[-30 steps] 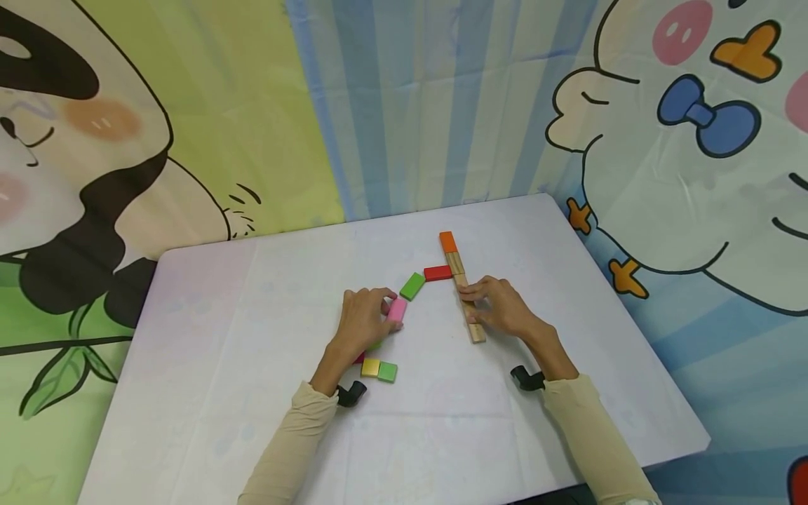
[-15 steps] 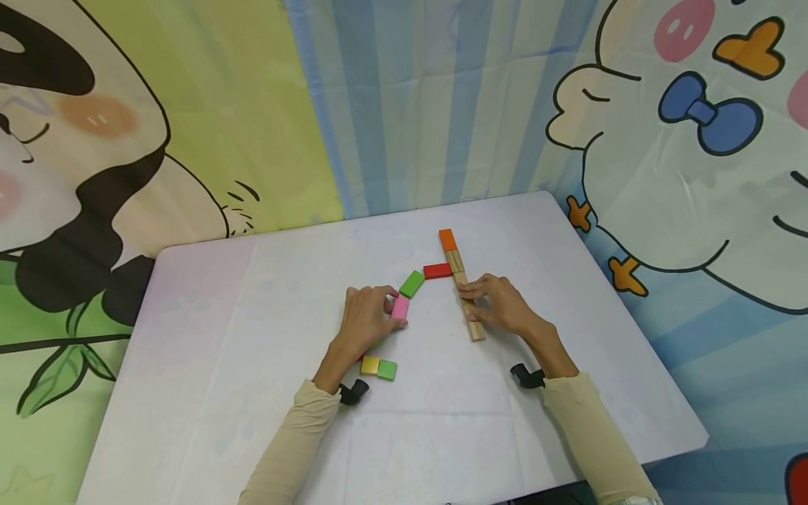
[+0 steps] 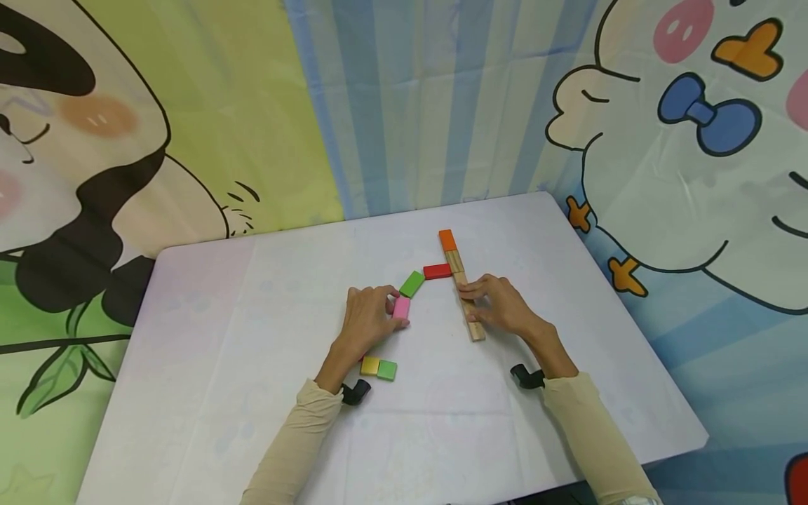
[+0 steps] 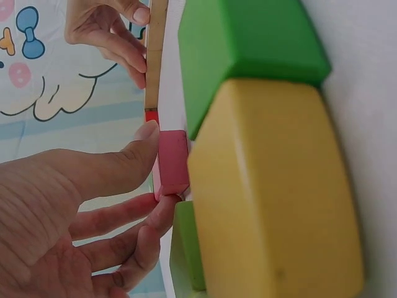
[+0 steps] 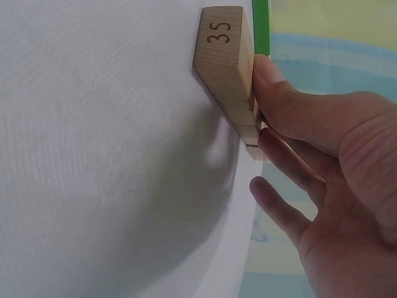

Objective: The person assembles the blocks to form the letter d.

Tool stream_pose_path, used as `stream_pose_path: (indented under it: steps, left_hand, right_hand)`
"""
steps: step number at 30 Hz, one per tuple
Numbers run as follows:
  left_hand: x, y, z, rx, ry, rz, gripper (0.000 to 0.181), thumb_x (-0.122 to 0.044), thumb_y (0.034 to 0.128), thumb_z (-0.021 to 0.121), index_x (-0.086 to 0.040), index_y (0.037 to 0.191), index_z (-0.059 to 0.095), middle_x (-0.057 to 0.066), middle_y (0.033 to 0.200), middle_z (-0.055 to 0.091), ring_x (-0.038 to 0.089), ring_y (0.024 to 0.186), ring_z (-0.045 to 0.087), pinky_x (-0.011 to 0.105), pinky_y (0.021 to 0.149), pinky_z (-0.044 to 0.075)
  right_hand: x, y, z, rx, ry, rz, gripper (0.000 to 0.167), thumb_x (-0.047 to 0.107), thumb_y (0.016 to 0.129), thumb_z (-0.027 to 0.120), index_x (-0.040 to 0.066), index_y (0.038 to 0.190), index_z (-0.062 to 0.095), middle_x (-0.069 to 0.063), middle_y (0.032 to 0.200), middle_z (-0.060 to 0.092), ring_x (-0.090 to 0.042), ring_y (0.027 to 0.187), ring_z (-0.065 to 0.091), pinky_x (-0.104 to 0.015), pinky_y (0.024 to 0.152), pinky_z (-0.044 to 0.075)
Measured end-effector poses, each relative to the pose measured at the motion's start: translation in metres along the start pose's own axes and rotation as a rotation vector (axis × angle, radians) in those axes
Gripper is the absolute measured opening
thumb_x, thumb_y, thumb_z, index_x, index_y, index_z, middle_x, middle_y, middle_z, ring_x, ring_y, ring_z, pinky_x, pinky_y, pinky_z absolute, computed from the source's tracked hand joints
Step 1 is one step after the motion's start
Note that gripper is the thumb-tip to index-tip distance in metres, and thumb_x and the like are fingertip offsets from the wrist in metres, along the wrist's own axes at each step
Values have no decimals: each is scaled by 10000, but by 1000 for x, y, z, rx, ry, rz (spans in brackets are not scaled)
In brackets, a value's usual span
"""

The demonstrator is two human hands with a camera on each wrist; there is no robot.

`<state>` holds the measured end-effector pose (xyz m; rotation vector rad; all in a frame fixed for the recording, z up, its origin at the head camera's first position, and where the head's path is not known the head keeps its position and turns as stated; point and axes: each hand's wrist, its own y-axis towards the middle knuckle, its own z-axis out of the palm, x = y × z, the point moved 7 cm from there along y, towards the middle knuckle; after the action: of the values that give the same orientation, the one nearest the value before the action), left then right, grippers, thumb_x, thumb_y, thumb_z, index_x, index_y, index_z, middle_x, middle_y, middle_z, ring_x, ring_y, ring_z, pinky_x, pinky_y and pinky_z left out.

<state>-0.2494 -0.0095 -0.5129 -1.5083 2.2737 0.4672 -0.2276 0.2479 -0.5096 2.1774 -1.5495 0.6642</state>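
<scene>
My left hand (image 3: 366, 315) pinches a pink block (image 3: 401, 308) between thumb and fingers, low on the white table. In the left wrist view the pink block (image 4: 173, 161) sits between thumb and fingertips. Its far end lies close to a green block (image 3: 412, 284), which leads to a red block (image 3: 438, 271) by the wooden row. My right hand (image 3: 503, 306) rests its thumb and fingertips on this straight row of plain wooden blocks (image 3: 477, 332), topped by an orange block (image 3: 447, 240). The right wrist view shows "35" stamped on the nearest wooden block (image 5: 220, 37).
A yellow block (image 3: 369, 366) and a light green block (image 3: 387, 370) lie near my left wrist. Another green block (image 4: 187, 248) appears beside the left fingers in the left wrist view. The table (image 3: 208, 393) meets cartoon-printed curtains (image 3: 404, 105) at its back.
My left hand has shifted slightly right with the pink block, mostly during the first half second. My right hand holds its place on the wooden row.
</scene>
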Motion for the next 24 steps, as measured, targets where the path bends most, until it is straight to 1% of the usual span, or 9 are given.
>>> stream_pose_path:
  steps: [8, 11, 15, 22, 24]
  left_hand:
    - [0, 0, 1, -1, 8, 0, 558, -388, 801, 991, -113, 1221, 748, -39, 755, 664, 171, 762, 532, 393, 844, 313]
    - [-1, -1, 0, -4, 8, 3, 564, -388, 796, 994, -109, 1217, 745, -40, 746, 654, 173, 759, 536, 399, 843, 318]
    - [-1, 0, 1, -5, -14, -3, 574, -392, 786, 1001, -107, 1213, 746, -35, 744, 663, 180, 765, 555, 404, 855, 329]
    - [1, 0, 2, -3, -33, -26, 573, -403, 776, 1006, -120, 1200, 745, -25, 770, 706, 190, 762, 590, 405, 854, 339]
    - [1, 1, 2, -2, -34, -32, 575, -410, 778, 1005, -124, 1201, 741, -30, 776, 710, 190, 757, 599, 406, 848, 346]
  right_hand:
    - [1, 1, 0, 4, 8, 1, 538, 63, 817, 945, 34, 1321, 760, -102, 1471, 701, -379, 1303, 637, -698, 1202, 359]
    - [2, 1, -1, 8, 16, 6, 540, 58, 816, 945, 31, 1322, 759, -102, 1471, 701, -381, 1314, 636, -676, 1201, 386]
    - [3, 1, -1, 8, 22, 6, 536, 50, 813, 946, 32, 1316, 763, -99, 1465, 705, -378, 1316, 645, -641, 1176, 445]
    - [2, 1, 0, 7, 21, 4, 534, 44, 815, 944, 25, 1316, 761, -105, 1468, 701, -387, 1317, 639, -666, 1184, 424]
    - [2, 1, 0, 6, 21, 4, 531, 46, 817, 943, 23, 1315, 760, -108, 1468, 700, -390, 1322, 636, -686, 1200, 396]
